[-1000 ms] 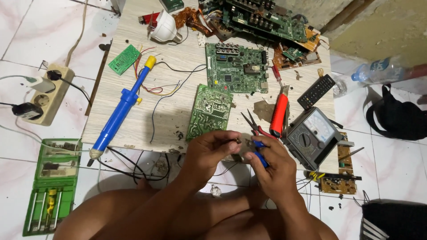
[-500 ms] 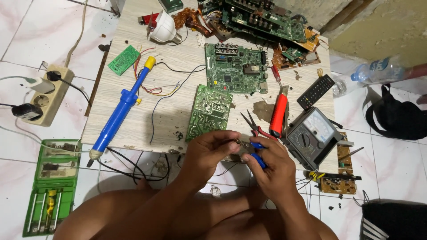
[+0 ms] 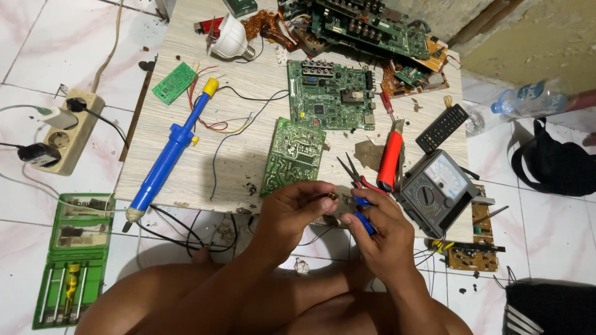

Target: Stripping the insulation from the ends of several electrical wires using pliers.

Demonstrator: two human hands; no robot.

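White tiled floor (image 3: 37, 37) all round; a low wood-grain board (image 3: 248, 149) serves as bench, cluttered with electronics scrap.

Left hand (image 3: 292, 208) at 6 o'clock of the board's near edge, fingers curled, thumb and forefinger pinched on a small brass-coloured component (image 3: 333, 196); its exact kind is too small to tell. Right hand (image 3: 382, 236) just beside it at 3 o'clock, closed around the blue-handled tool (image 3: 363, 217), whose tip points toward the component. Whether tip and component touch, cannot tell. Hands close together, almost knuckle to knuckle, over the person's bare knees.

Around the hands:
- green circuit board (image 3: 293, 155), at 12 o'clock of the left hand, lying flat and slightly tilted
- larger green main board (image 3: 332, 94) beyond it, further toward 12
- red-handled pliers (image 3: 355, 175) at 12 o'clock of the right hand, jaws parted, on the board
- red utility knife (image 3: 390, 160) just beside the pliers, at 1 o'clock
- analogue multimeter (image 3: 433, 186) at 2 o'clock, on the board's corner
- black remote control (image 3: 442, 127) beyond the meter
- blue desoldering pump (image 3: 171, 152) at 10 o'clock, well apart, lying diagonally, yellow cap at top
- white light bulb (image 3: 231, 40) at the far edge, 11 o'clock
- green screwdriver case (image 3: 71, 260) on the floor at 9 o'clock, open
- beige power strip (image 3: 62, 133) on the floor, plugs in it
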